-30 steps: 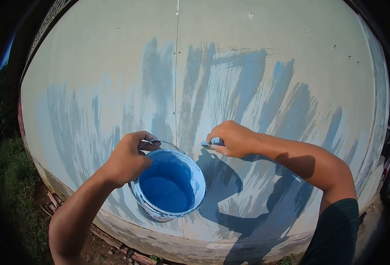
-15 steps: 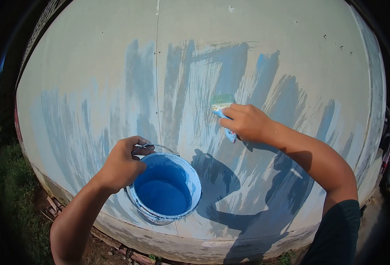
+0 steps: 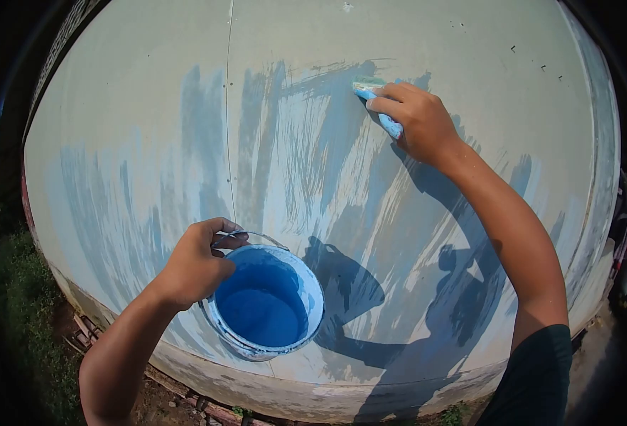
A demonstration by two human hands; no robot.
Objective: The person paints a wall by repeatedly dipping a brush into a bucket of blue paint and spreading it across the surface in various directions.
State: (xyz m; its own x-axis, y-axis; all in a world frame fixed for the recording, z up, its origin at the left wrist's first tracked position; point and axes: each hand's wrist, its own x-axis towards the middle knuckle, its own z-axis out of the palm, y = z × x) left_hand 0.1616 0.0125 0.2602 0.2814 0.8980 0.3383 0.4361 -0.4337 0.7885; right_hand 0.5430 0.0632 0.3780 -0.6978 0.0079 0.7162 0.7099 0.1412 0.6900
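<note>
My right hand (image 3: pixel 421 121) is closed round the blue, paint-smeared handle of a paintbrush (image 3: pixel 376 96). The brush's bristles press against the wall (image 3: pixel 462 64), near the top of a patch of blue strokes. Lower and to the left, my left hand (image 3: pixel 201 261) grips a paint bucket (image 3: pixel 303 273) at its rim and wire handle. The bucket tilts toward me and blue paint (image 3: pixel 263 318) lies in it. Its outside and rim are smeared with light blue and white.
A vertical panel joint (image 3: pixel 229 142) with small screws runs down the wall. Shadows of my arms and the bucket fall across the right half. Grass (image 3: pixel 25 319) grows at lower left, and rubble with planks (image 3: pixel 185 397) lies along the wall's foot.
My right hand has moved the paintbrush up the wall and slightly to the right. My left hand holds the bucket in the same place. The view has shifted slightly right.
</note>
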